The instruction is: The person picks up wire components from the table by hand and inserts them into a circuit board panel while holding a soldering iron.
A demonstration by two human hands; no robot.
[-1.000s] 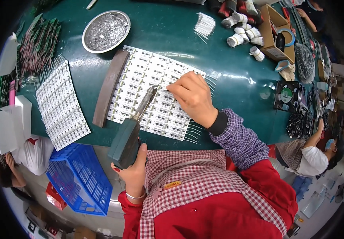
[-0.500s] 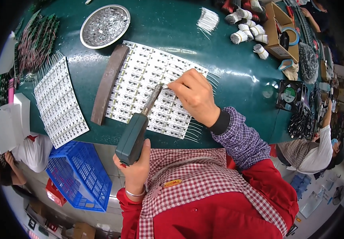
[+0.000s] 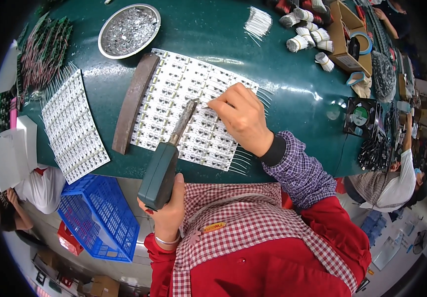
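A dark green soldering gun (image 3: 158,174) is gripped in my left hand (image 3: 170,210), my fingers closed round its handle. Its metal barrel slants up over a white panel of small circuit boards (image 3: 174,79), the tip just left of my right fingertips. My right hand (image 3: 242,118) is closed in a pinch above the middle of the panel. A short pale strand, apparently the end of a thin wire, shows at the fingertips; most of it is hidden. White wire ends (image 3: 240,163) stick out past the panel's right edge. A brown curved bar (image 3: 135,106) lies along its left edge.
Behind the panel stands a metal bowl (image 3: 102,40) of silvery scraps. A second wired panel (image 3: 75,126) lies left. Loose white wires (image 3: 258,24), wire bundles (image 3: 305,37), a cardboard box (image 3: 347,57) and a fan (image 3: 361,116) sit further right. A blue crate (image 3: 124,218) is below the table edge.
The soldering gun in my left hand has drawn slightly left, its tip now a little apart from my right fingertips. My right hand has barely moved.
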